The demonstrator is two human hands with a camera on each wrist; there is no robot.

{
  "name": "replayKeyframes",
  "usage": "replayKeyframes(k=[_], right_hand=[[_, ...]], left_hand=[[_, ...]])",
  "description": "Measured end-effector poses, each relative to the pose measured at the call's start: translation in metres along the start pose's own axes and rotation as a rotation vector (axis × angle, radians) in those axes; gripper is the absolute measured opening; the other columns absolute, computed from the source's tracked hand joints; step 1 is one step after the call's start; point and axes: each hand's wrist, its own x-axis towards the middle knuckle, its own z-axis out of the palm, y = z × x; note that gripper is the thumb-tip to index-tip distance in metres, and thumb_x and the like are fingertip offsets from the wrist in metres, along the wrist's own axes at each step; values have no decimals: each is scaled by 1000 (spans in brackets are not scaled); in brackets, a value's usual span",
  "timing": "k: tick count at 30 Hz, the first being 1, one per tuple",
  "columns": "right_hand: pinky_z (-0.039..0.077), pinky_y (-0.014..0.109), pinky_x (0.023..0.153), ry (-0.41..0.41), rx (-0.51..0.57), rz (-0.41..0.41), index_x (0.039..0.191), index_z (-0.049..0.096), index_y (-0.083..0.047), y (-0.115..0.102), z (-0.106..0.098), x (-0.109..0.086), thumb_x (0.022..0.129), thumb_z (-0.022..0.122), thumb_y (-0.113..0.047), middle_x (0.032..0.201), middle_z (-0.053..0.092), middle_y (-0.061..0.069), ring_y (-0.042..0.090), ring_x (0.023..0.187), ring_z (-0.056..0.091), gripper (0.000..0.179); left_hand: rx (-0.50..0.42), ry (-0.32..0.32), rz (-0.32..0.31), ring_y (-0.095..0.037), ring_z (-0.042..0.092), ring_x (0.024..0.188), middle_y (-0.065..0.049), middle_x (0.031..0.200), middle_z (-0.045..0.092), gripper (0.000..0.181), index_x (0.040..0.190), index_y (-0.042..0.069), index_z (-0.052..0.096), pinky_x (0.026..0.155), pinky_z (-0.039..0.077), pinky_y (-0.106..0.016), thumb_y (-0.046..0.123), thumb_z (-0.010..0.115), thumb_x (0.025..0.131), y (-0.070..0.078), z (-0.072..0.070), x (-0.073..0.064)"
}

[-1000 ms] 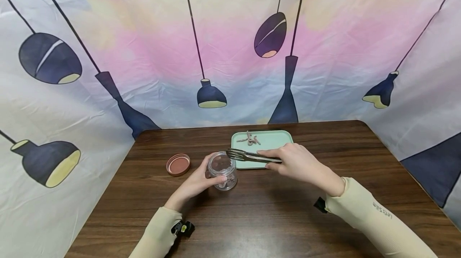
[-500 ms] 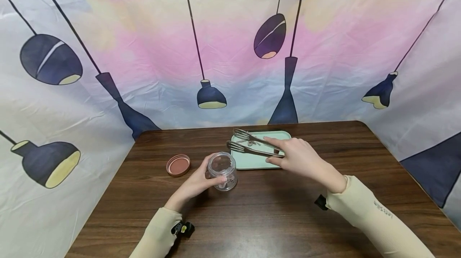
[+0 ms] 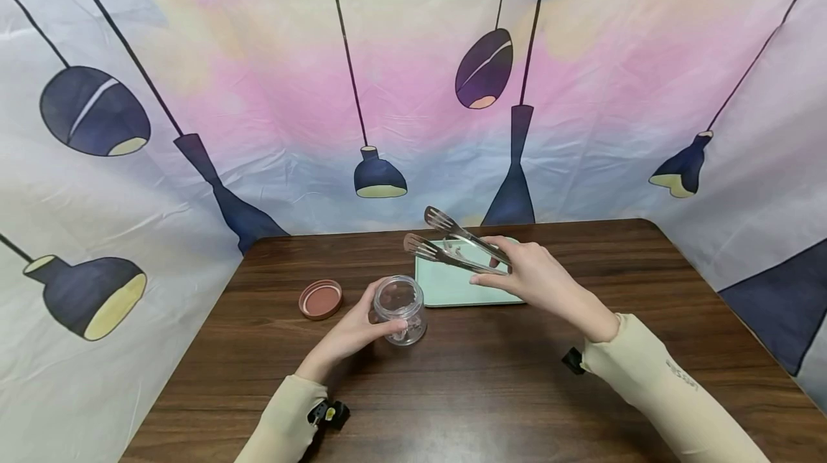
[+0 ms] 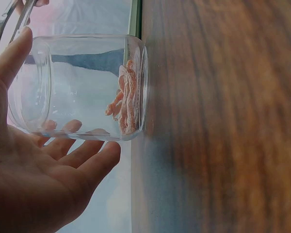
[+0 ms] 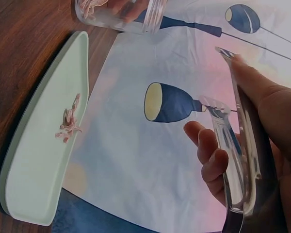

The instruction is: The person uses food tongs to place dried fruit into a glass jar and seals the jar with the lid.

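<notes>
A clear glass jar (image 3: 398, 298) stands uncapped on the table, held round its side by my left hand (image 3: 352, 328). Thumb and fingers lie on opposite sides of it. In the left wrist view, pinkish-brown shrivelled strips (image 4: 127, 99) lie at the jar's bottom. My right hand (image 3: 539, 276) grips metal serving tongs (image 3: 461, 260) with slotted ends, raised over the tray and pointing left. The tongs' arms are spread, with nothing between their ends. More strips (image 5: 69, 121) sit in a small heap on the pale green tray (image 3: 452, 294), partly behind the tongs in the head view.
A reddish-brown round lid (image 3: 321, 299) lies on the dark wooden table (image 3: 439, 391), left of the jar. The tray is right of the jar, towards the table's far edge. A printed cloth (image 3: 278, 90) with lamp pictures hangs behind the table.
The tongs were closed over the jar's mouth; they have spread apart and moved up and away over the tray with my right hand. My left hand and the jar have stayed put.
</notes>
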Motion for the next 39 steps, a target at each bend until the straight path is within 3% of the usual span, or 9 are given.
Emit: replayKeyframes(k=[3, 8, 11, 15, 19, 26, 34, 39], right_hand=[[40, 31, 51, 25, -4, 10, 138, 58, -8, 3, 2, 2, 87, 74, -53, 76, 63, -6, 9, 49, 47, 70], [33, 33, 50, 87, -27, 18, 138, 60, -6, 10, 5, 5, 88, 73, -55, 53, 45, 0, 12, 45, 34, 71], [44, 37, 59, 128, -37, 12, 137, 62, -6, 16, 7, 8, 87, 74, -54, 75, 65, 6, 11, 52, 44, 70], [47, 39, 69, 159, -47, 8, 136, 62, -4, 24, 12, 12, 86, 77, -51, 107, 68, 10, 14, 70, 54, 69], [45, 38, 67, 162, -39, 21, 136, 61, -1, 31, 17, 14, 86, 78, -47, 104, 64, 13, 21, 75, 55, 71], [51, 52, 82, 138, -28, 95, 139, 57, 3, 48, 29, 19, 88, 78, -45, 121, 63, 21, 36, 101, 63, 73], [49, 56, 90, 77, -21, 185, 139, 57, 3, 72, 46, 24, 88, 79, -41, 130, 60, 25, 42, 113, 60, 71], [46, 58, 97, 55, -50, 194, 136, 61, 1, 83, 57, 28, 87, 80, -38, 133, 61, 25, 44, 121, 57, 65]], left_hand=[[-6, -2, 5, -29, 46, 135, -12, 151, 42, 85, 156, 17, 28, 108, 37, -50, 23, 80, 89, -1, 0, 1], [-8, -3, 10, -29, 45, 135, -12, 151, 42, 84, 155, 17, 29, 107, 38, -49, 22, 80, 89, -1, 0, 0], [-8, -3, 10, -30, 45, 135, -13, 151, 42, 85, 155, 16, 28, 107, 38, -49, 23, 80, 89, 0, 1, -1], [-13, -6, 8, -31, 45, 136, -13, 151, 42, 85, 156, 15, 27, 108, 37, -50, 23, 80, 89, 0, 1, -1], [-14, -7, 8, -30, 45, 136, -13, 151, 42, 85, 155, 16, 28, 108, 37, -51, 23, 80, 89, 0, 0, -1], [-8, -6, 6, -30, 45, 136, -12, 151, 43, 85, 156, 17, 28, 108, 37, -51, 23, 80, 88, 1, 0, -1], [1, 4, 1, -29, 46, 134, -12, 150, 44, 85, 155, 17, 29, 107, 38, -50, 23, 80, 88, 2, 1, 0], [2, 5, -9, -29, 46, 135, -12, 150, 44, 85, 155, 17, 29, 108, 37, -51, 23, 81, 88, 1, 1, 0]])
